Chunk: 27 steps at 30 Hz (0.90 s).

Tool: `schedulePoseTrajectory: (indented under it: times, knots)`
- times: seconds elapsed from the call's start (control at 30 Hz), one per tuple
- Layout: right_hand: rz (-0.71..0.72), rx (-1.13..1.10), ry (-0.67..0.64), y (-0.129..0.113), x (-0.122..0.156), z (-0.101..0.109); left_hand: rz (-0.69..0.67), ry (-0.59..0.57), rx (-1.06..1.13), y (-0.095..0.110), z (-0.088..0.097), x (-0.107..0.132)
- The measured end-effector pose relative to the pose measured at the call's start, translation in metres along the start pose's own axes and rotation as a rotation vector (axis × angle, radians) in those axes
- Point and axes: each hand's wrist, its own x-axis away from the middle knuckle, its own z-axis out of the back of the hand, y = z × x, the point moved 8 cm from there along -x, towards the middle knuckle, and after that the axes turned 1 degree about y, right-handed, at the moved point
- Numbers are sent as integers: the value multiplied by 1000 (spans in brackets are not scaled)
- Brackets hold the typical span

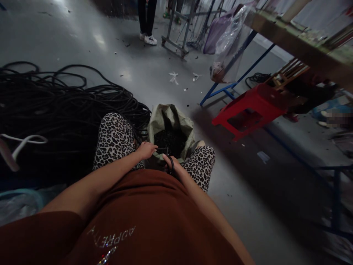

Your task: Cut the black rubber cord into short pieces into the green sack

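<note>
Between my knees stands a pale woven sack (190, 127) with its mouth open and many small black pieces (171, 141) inside. My left hand (147, 150) is closed on a black cable, whose end sticks out past the fingertips over the near side of the sack. Close by on the right, my right hand (171, 162) grips scissors (171, 165) by their black handle loops. The blades point toward the cable end; whether they touch it I cannot tell. A large heap of black cable (82, 95) lies on the floor to my left.
A red plastic stool (248, 110) lies tilted in view at the right, beside a blue-legged table (298, 44) with a clear plastic bag (231, 48) hanging from it. Another person's legs (146, 18) and a wheeled metal rack (176, 33) are ahead. White scraps (173, 77) litter the floor.
</note>
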Motion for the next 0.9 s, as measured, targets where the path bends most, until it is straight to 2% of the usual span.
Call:
schedulePoseTrajectory:
  times: [0.1, 0.2, 0.27, 0.4, 0.53, 0.9]
  knots:
    - [-17, -64, -59, 3, -2, -6, -26, -17, -14, 3, 1, 1]
    - [-46, -97, -63, 6, -4, -7, -50, -15, 6, 5, 2, 2]
    - [-37, -83, -52, 5, -4, -5, -60, -13, 20, 6, 2, 1]
    - [75, 36, 21, -4, -3, 3, -32, -2, 57, 2, -1, -1]
    - [39, 40, 108, 2, -4, 8, -2, -2, 93, -2, -5, -4]
    - [16, 29, 103, 8, -7, 4, -6, -59, 56, 0, -16, -7]
